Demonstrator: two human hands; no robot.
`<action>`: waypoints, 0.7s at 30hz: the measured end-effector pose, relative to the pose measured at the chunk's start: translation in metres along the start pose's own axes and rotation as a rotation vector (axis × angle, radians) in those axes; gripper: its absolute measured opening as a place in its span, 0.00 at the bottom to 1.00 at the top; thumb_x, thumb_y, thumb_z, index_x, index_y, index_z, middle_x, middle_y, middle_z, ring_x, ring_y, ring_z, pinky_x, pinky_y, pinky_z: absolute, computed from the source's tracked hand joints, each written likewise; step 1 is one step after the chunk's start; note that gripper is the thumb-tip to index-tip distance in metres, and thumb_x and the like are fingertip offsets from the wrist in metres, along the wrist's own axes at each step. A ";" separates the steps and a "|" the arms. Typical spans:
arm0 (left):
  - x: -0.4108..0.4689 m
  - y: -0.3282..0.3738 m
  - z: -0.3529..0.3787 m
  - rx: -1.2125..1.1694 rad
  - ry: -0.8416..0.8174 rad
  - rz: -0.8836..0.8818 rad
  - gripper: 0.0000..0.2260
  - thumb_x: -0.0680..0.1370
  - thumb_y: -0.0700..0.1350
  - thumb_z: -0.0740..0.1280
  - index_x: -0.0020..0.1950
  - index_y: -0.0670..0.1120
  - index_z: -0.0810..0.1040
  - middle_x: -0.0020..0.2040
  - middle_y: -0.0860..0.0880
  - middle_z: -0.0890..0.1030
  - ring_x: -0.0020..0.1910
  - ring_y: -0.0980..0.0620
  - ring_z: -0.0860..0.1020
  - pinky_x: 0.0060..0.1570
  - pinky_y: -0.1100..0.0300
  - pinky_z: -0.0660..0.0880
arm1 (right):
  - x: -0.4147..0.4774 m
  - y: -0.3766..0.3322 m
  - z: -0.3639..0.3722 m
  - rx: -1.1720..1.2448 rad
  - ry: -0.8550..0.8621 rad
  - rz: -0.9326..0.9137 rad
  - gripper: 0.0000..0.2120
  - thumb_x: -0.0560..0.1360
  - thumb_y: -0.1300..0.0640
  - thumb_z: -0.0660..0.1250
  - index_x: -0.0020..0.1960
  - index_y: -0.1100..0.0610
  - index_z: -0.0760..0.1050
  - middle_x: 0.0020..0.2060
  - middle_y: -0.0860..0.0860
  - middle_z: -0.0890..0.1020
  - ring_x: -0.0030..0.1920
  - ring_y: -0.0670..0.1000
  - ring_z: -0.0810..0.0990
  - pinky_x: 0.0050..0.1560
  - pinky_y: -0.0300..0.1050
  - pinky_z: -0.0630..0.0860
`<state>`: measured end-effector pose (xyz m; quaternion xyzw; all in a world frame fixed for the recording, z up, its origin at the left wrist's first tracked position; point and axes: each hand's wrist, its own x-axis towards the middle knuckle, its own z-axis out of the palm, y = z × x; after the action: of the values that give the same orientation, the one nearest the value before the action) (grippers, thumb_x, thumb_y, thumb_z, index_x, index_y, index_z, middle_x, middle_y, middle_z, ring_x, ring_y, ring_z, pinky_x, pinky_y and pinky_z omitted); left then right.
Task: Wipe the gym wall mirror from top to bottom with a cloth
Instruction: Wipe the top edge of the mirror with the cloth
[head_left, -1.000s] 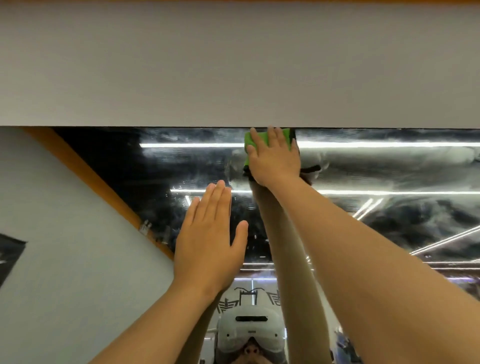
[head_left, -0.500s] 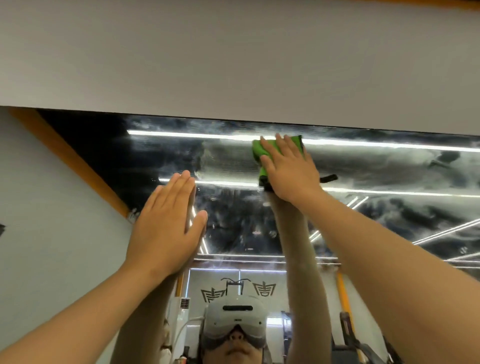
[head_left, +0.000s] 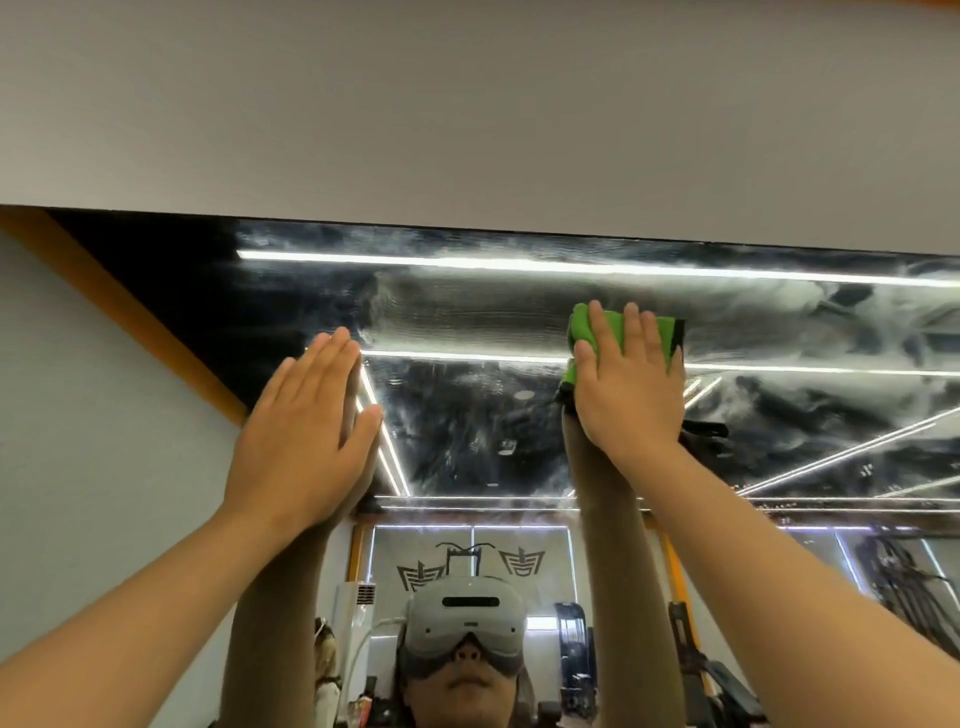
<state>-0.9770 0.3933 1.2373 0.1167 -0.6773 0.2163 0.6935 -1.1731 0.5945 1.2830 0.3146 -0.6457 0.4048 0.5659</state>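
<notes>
Two arms (head_left: 156, 623): both of yours reach up from the bottom corners of the view, forearms bare.
left hand (head_left: 306, 431): your fingers are straight and held together with the thumb out to the side. The palm lies flat against the glass and holds nothing.
right hand (head_left: 628, 395): your fingers are straight and slightly spread. The palm presses the cloth onto the glass, with no pinch or curl round it.
cloth (head_left: 581, 326): green with a dark edge on its right side, it sits trapped between your right palm and the glass, a little below the mirror's top edge. Green shows between and beside your fingers.
mirror (head_left: 467, 322): cloudy smears and streaks cover its upper part, and each hand meets its own reflection.
headset (head_left: 470, 618): grey, it is reflected low in the glass between your arms.
light strips (head_left: 519, 265): long white lines are reflected across the dark upper glass.
orange band (head_left: 130, 312): it runs diagonally along the mirror's left side.
wall (head_left: 467, 114): plain grey, it fills the view above the mirror's top edge.
</notes>
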 end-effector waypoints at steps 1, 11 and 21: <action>0.000 0.000 0.000 0.002 0.001 -0.001 0.37 0.77 0.64 0.44 0.82 0.46 0.56 0.81 0.50 0.56 0.79 0.57 0.49 0.78 0.57 0.45 | -0.002 -0.004 0.001 0.001 -0.004 -0.003 0.25 0.85 0.46 0.42 0.80 0.44 0.42 0.80 0.50 0.44 0.80 0.50 0.40 0.76 0.52 0.37; 0.000 0.000 0.003 -0.014 0.026 0.006 0.37 0.77 0.64 0.44 0.82 0.46 0.55 0.82 0.50 0.55 0.80 0.56 0.49 0.78 0.58 0.43 | -0.012 -0.090 0.019 0.017 -0.068 -0.175 0.25 0.85 0.45 0.41 0.80 0.44 0.41 0.80 0.51 0.42 0.79 0.51 0.38 0.77 0.54 0.35; 0.011 -0.104 -0.053 0.091 -0.025 0.008 0.34 0.79 0.60 0.47 0.81 0.44 0.56 0.81 0.47 0.57 0.80 0.53 0.51 0.77 0.59 0.43 | -0.011 -0.200 0.044 0.033 -0.109 -0.240 0.25 0.85 0.46 0.41 0.80 0.46 0.40 0.80 0.53 0.41 0.79 0.53 0.37 0.77 0.56 0.35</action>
<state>-0.8823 0.3271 1.2586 0.1481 -0.6758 0.2483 0.6780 -1.0194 0.4605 1.3041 0.4205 -0.6265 0.3271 0.5689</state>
